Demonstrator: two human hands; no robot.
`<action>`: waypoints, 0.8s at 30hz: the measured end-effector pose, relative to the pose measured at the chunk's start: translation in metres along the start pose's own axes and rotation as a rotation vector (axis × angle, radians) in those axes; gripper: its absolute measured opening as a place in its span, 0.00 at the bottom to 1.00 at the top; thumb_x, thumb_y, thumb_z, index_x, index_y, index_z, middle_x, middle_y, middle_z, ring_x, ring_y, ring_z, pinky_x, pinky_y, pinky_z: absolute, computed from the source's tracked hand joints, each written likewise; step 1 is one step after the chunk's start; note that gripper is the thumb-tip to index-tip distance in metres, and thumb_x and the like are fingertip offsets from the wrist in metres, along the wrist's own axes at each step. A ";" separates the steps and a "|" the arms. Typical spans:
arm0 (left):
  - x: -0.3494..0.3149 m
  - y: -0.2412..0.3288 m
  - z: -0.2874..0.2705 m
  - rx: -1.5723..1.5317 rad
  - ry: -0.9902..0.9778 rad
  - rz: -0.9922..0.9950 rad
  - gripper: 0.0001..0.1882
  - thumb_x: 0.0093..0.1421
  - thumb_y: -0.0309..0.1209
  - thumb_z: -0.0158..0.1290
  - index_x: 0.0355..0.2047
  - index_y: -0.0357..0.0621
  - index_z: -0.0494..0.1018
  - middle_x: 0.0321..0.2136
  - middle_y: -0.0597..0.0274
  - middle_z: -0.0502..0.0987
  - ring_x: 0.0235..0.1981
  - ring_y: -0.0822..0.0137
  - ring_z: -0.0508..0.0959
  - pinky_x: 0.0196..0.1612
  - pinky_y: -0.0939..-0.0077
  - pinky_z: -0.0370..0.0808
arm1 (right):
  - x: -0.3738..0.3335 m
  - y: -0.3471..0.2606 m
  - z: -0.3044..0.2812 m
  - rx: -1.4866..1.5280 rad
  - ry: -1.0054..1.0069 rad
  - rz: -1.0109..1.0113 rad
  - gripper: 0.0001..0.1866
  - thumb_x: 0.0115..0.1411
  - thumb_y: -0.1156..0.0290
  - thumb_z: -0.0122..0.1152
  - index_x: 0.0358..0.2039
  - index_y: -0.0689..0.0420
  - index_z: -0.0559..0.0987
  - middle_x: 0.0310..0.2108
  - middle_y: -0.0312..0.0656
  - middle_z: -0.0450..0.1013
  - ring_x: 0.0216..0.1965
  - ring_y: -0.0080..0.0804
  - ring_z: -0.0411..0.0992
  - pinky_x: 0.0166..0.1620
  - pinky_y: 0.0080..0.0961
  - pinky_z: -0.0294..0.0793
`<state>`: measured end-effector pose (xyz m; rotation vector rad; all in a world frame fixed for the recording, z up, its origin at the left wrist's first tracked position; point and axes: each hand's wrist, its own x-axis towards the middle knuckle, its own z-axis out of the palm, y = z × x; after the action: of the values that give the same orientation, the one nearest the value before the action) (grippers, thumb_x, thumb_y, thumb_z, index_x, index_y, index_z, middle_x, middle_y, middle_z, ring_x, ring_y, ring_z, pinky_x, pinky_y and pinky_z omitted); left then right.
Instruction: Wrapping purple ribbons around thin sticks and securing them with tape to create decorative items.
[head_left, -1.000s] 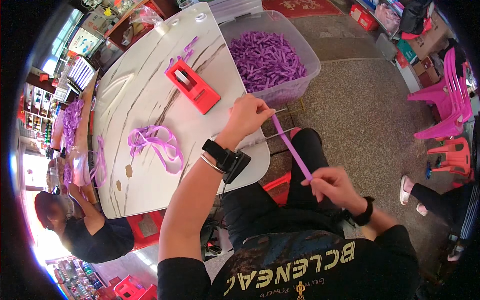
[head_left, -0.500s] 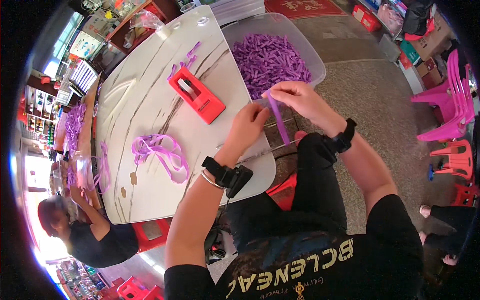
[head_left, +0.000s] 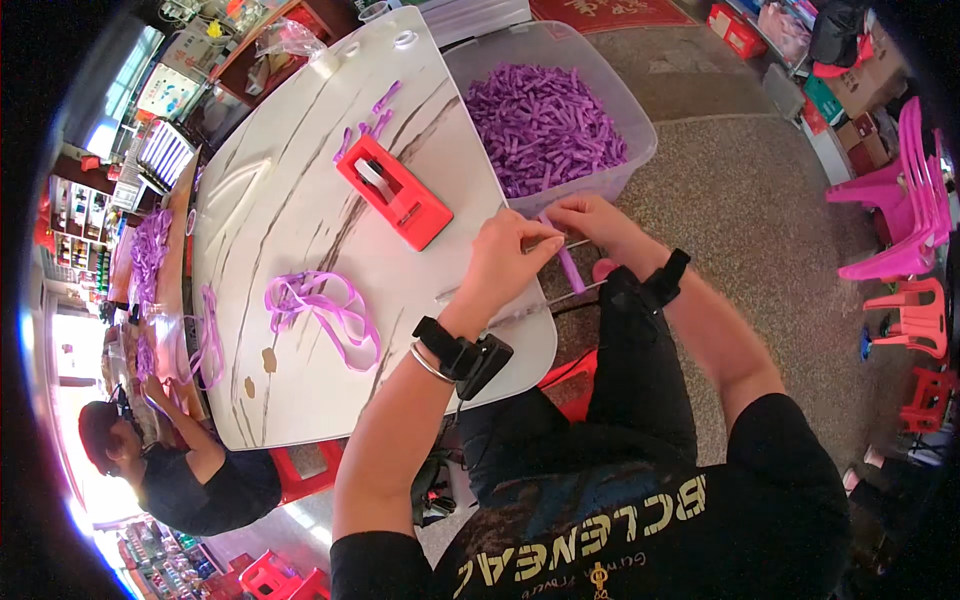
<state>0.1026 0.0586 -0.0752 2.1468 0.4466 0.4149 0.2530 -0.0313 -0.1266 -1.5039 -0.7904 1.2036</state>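
Note:
Between my hands a narrow purple ribbon hangs down beside the table's right edge, its lower end free. My right hand pinches it near the top, under the rim of a plastic bin. From the left, my left hand presses its closed thumb and forefinger against the same ribbon. Whether something small also sits between those fingertips is hidden. A red tape dispenser stands on the table to the left of my hands. The clear bin holds a heap of short purple ribbon pieces.
On the white marbled table lie a loose loop of lilac ribbon and several short pieces behind the dispenser. Another person sits at the left side, by more purple ribbon. Pink and orange chairs stand at right.
My left hand has moved right and its fingertips now meet the ribbon. My right hand has come down slightly, bringing the ribbon lower.

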 end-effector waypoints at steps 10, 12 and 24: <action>0.006 0.004 -0.003 0.220 -0.109 -0.050 0.09 0.43 0.39 0.56 0.22 0.49 0.78 0.14 0.59 0.73 0.21 0.60 0.74 0.22 0.66 0.65 | -0.103 0.024 0.047 0.239 0.188 -0.017 0.09 0.57 0.65 0.51 0.29 0.57 0.74 0.22 0.29 0.67 0.23 0.13 0.62 0.25 0.10 0.59; 0.008 0.003 -0.003 0.225 -0.135 -0.069 0.09 0.43 0.39 0.56 0.22 0.49 0.78 0.14 0.59 0.73 0.21 0.61 0.74 0.22 0.66 0.65 | -0.104 0.024 0.054 0.282 0.210 -0.057 0.08 0.56 0.65 0.52 0.28 0.56 0.73 0.22 0.29 0.67 0.23 0.13 0.63 0.25 0.10 0.59; 0.013 0.003 -0.002 0.259 -0.255 -0.215 0.11 0.44 0.42 0.54 0.22 0.50 0.78 0.14 0.65 0.73 0.21 0.66 0.73 0.23 0.67 0.63 | -0.104 0.024 0.057 0.495 0.242 -0.048 0.06 0.53 0.67 0.57 0.29 0.54 0.73 0.24 0.29 0.70 0.25 0.13 0.66 0.27 0.10 0.62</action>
<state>0.1132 0.0644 -0.0695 2.3295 0.6034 -0.0419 0.1664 -0.1154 -0.1184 -1.1807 -0.3300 1.0593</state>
